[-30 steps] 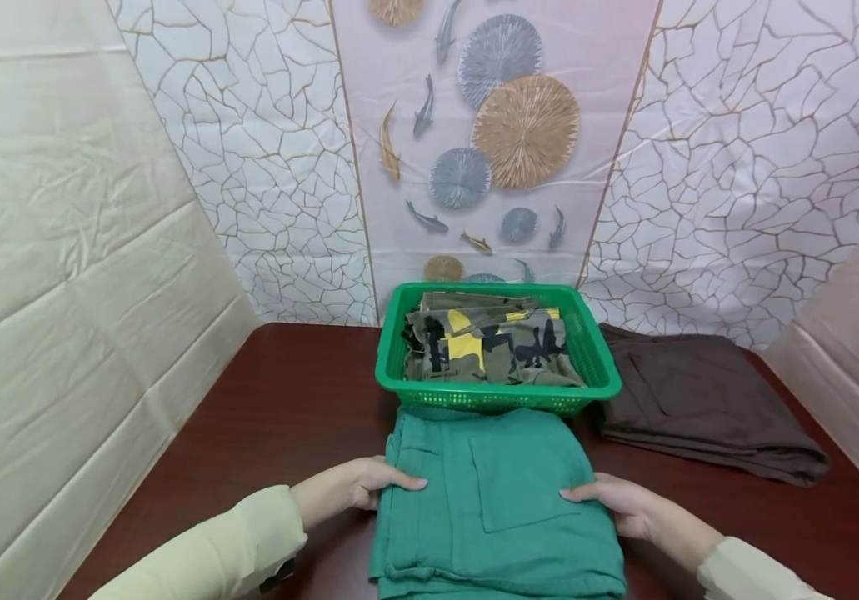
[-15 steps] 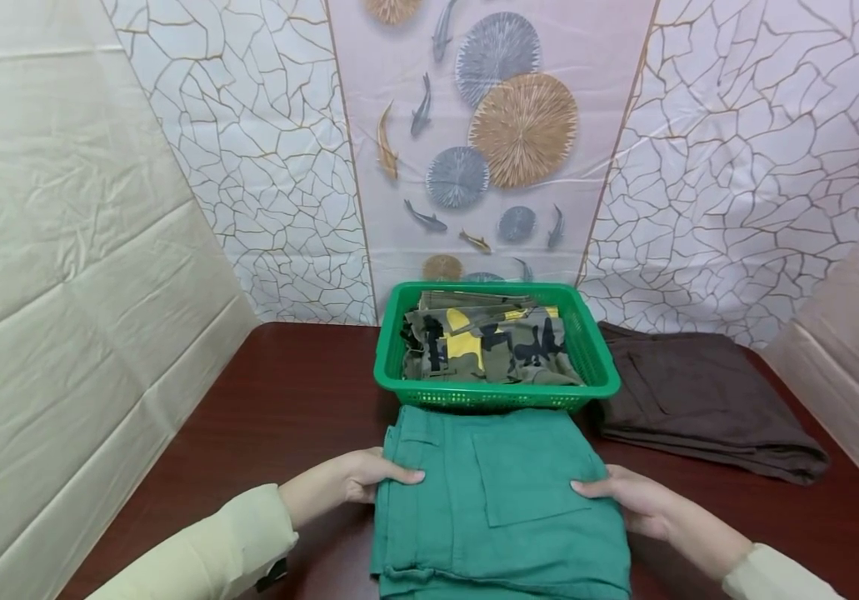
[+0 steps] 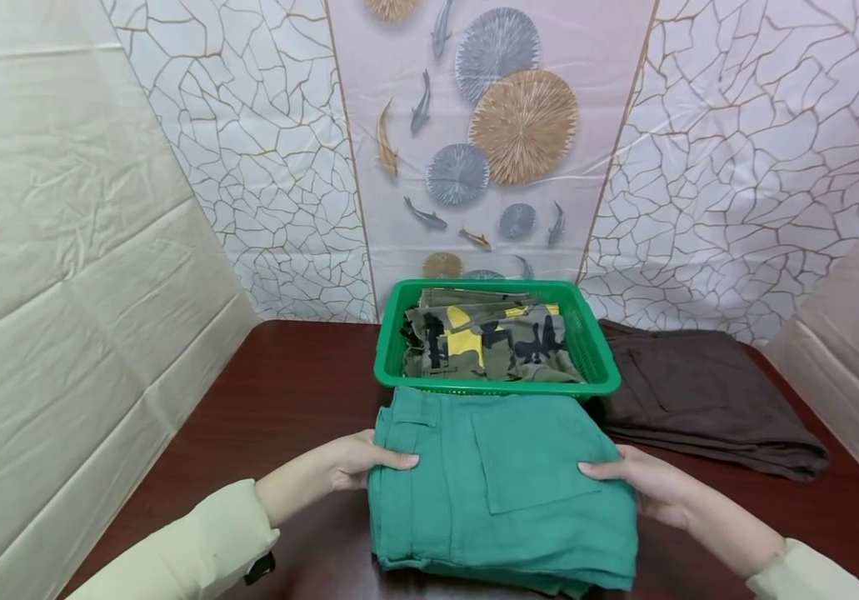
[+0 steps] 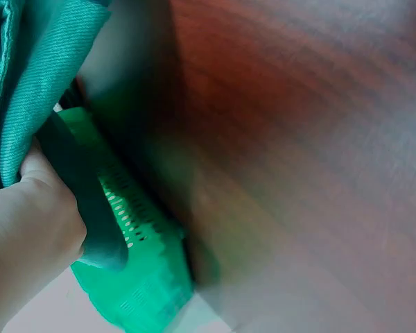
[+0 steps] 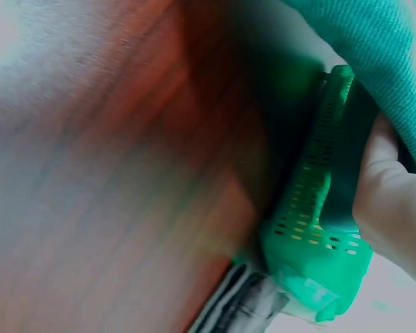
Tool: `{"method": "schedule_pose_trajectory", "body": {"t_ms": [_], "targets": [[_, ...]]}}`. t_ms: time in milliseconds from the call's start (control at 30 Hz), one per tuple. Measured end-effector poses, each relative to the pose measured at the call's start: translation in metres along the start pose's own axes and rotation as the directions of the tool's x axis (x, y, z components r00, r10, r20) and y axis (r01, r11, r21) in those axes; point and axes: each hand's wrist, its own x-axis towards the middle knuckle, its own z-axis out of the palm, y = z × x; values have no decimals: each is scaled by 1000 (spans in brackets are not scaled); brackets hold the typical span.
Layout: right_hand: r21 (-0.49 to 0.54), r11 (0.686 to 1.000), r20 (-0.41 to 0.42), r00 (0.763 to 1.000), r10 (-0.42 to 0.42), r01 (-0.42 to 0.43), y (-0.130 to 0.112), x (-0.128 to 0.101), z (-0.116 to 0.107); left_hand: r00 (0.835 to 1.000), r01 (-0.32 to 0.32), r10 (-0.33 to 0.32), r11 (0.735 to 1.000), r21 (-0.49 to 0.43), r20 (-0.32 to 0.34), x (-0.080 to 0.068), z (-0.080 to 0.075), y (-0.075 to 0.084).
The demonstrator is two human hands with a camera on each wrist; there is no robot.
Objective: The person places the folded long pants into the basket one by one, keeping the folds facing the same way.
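Note:
Folded green trousers [image 3: 504,492], with a patch pocket facing up, are held between both hands in front of the basket. My left hand [image 3: 357,460] grips their left edge, thumb on top and fingers underneath. On the opposite edge, my right hand [image 3: 646,483] pinches the cloth in the same way. Both wrist views show bare table below the green cloth [image 4: 48,83], so the bundle is off the table. The fingers under the fold are mostly hidden. The far edge of the trousers overlaps the basket's front wall in the head view.
A green plastic basket [image 3: 496,387] stands at the back, with folded camouflage clothing [image 3: 489,342] inside. Right of it lies a folded dark brown garment [image 3: 699,400] on the dark red-brown table [image 3: 287,392]. Patterned cloth walls surround the table's back and sides.
Both hands have raised the green trousers and moved them slightly forward, closer to the basket, whose front wall is now mostly covered. The basket and brown garment stay where they were.

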Motion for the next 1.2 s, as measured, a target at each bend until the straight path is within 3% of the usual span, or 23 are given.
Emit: {"method": "schedule_pose_trajectory", "body": {"t_ms": [467, 833, 1200], "targets": [[-87, 995, -51, 997, -61, 57, -37, -15, 1, 997, -72, 72, 997, 30, 3, -16, -1, 37], [-127, 984, -52, 990, -130, 122, -62, -23, -7, 994, -99, 101, 994, 51, -38, -23, 2, 71], [-178, 973, -64, 985, -160, 146, -87, -23, -15, 991, -117, 121, 991, 73, -55, -17, -3, 89]]}}
